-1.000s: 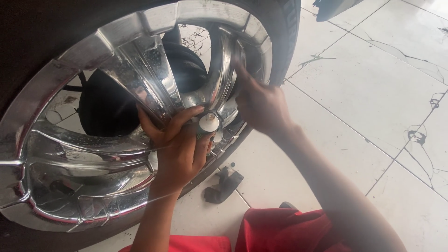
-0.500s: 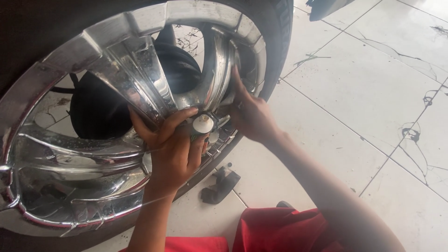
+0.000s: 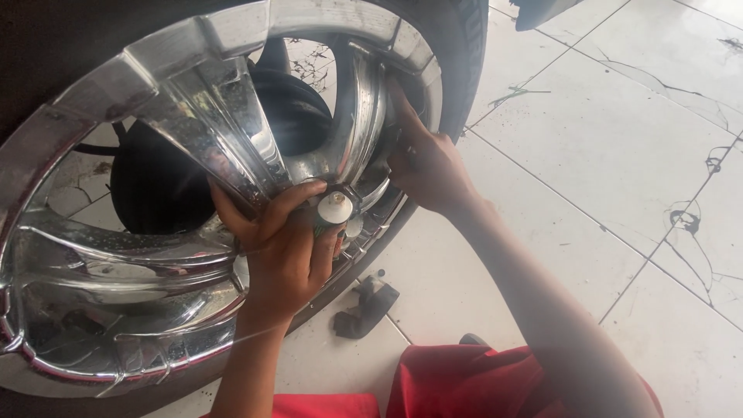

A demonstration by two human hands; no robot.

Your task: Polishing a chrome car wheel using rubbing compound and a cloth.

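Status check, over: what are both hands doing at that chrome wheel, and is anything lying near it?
Left hand shut on small tube at chrome wheel. Right hand reaching inside the rim, grip hidden. Dark rubber piece on floor below.

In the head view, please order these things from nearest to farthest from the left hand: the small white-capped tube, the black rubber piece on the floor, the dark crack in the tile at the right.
1. White-capped tube: held in the left hand, against the chrome wheel.
2. Black rubber piece: on the floor, below and right of that hand.
3. Dark tile crack: far right.
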